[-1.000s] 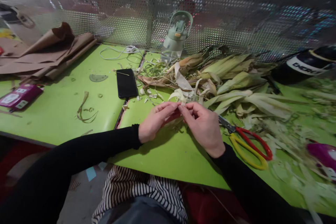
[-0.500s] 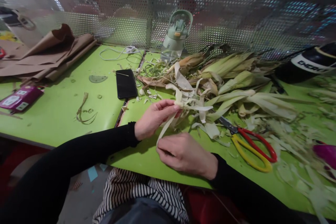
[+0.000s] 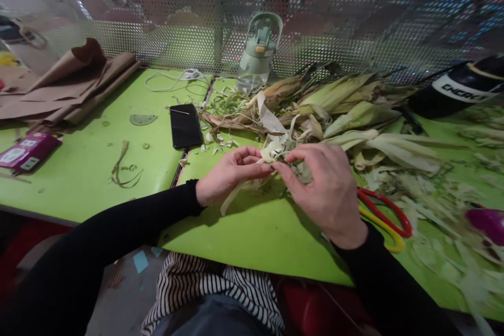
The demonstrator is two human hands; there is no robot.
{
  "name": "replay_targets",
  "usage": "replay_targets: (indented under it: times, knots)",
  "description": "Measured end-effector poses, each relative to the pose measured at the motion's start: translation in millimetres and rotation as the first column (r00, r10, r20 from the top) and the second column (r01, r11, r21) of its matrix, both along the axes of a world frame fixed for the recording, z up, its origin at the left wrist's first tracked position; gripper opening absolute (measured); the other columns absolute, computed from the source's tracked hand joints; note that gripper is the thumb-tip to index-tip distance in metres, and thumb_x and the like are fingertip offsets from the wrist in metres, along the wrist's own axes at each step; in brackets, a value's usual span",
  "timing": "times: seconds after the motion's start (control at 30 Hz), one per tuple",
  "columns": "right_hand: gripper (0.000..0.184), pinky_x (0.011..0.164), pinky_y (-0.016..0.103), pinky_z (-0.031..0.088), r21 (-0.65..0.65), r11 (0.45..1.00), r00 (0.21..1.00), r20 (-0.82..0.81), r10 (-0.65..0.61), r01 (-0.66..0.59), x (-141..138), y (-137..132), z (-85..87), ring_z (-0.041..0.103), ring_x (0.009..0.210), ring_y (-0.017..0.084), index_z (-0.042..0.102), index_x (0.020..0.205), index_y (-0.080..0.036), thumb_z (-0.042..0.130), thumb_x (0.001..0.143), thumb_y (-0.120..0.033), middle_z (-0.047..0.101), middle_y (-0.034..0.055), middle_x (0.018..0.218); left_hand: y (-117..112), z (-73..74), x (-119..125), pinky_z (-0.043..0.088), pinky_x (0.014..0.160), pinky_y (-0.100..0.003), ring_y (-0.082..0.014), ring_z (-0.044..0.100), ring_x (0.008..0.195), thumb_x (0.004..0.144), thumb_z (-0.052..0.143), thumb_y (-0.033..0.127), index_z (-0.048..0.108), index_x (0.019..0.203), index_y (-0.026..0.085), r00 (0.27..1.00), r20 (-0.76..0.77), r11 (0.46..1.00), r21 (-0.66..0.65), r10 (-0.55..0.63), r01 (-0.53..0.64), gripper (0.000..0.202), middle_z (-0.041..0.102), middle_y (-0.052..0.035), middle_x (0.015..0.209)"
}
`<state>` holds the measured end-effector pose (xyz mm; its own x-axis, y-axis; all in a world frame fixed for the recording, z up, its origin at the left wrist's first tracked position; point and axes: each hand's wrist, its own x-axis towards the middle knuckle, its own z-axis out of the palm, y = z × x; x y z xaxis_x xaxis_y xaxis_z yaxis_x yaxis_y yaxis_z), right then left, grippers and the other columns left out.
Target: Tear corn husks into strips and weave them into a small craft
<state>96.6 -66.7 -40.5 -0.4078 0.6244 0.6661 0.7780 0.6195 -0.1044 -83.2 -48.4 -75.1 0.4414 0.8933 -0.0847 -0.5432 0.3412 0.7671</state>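
Observation:
Pale corn husk strips, folded or woven together, are pinched between the thumb and fingers of my left hand. One loose strip end hangs down below that hand. My right hand meets the same piece from the right, thumb and forefinger closed at its edge; the exact part they grip is small and partly hidden. Scissors with one red and one yellow handle lie just beyond my right wrist, their blades covered by my hand. A heap of corn husks spreads behind both hands.
A black phone lies left of the husks. Behind stand a green-lidded bottle and a perforated metal screen. Brown paper and a purple box are at left, a black bottle at right. Husk scraps litter the right side.
My right hand has let go of the lower strip end and moved up and right to the husk piece at my left fingertips. My left hand keeps its pinch.

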Motion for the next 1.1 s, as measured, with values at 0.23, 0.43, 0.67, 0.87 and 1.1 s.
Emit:
replay_targets:
  times: [0.23,0.43,0.67,0.87,1.1]
  knots:
    - [0.016,0.068,0.032,0.041,-0.338,0.941,0.999,0.035,0.025,-0.012,4.2,3.3,1.6,0.060,0.068,0.018,0.062,0.085,-0.019,0.059,0.095,-0.032,0.069,0.0012,0.074,-1.1,2.6,-2.5,0.049,0.072,-0.023,-0.0079,0.064,0.071,0.076,0.075,0.005,0.050,0.120,0.017,0.996,-0.093,0.996,0.092,0.013,-0.004,0.052,0.070,0.0010,0.085]
    - [0.021,0.059,0.028,0.039,-0.633,0.766,0.991,-0.129,0.040,-0.114,6.4,-4.9,17.3,0.054,0.060,0.013,0.063,0.080,-0.022,0.058,0.094,-0.036,0.065,-0.0018,0.070,-0.4,-0.4,-1.8,0.051,0.078,-0.026,-0.0098,0.065,0.077,0.079,0.074,0.010,0.057,0.112,0.015,0.996,-0.093,0.991,0.131,0.014,-0.001,0.038,0.070,-0.0018,0.091]
    - [0.032,0.050,0.026,0.039,-0.810,0.547,0.978,-0.166,0.130,-0.210,20.6,-2.0,28.1,0.050,0.055,0.013,0.063,0.075,-0.022,0.059,0.090,-0.050,0.060,-0.0017,0.063,-0.5,5.2,-3.6,0.051,0.081,-0.027,-0.0087,0.064,0.073,0.080,0.072,0.012,0.060,0.110,0.016,0.993,-0.102,0.995,0.088,0.059,-0.050,0.032,0.069,0.0005,0.086]
    - [0.036,0.050,0.026,0.041,-0.812,0.562,0.988,-0.137,0.073,-0.154,23.9,2.4,25.5,0.055,0.057,0.014,0.067,0.080,-0.022,0.057,0.092,-0.055,0.067,0.0006,0.069,-0.1,5.7,-2.7,0.051,0.082,-0.027,-0.0084,0.064,0.076,0.080,0.072,0.011,0.062,0.105,0.015,0.993,-0.100,0.996,0.071,0.055,-0.048,0.027,0.069,-0.0014,0.092]
    - [0.037,0.049,0.026,0.041,-0.586,0.810,0.979,-0.178,-0.098,-0.025,14.0,5.3,5.8,0.056,0.057,0.014,0.067,0.107,-0.020,0.059,0.092,-0.052,0.067,0.0023,0.073,-3.4,5.3,-2.6,0.049,0.077,-0.027,-0.0098,0.062,0.076,0.075,0.080,0.019,0.063,0.098,0.012,0.961,-0.239,0.986,0.061,-0.137,0.156,0.029,0.066,-0.0041,0.091]
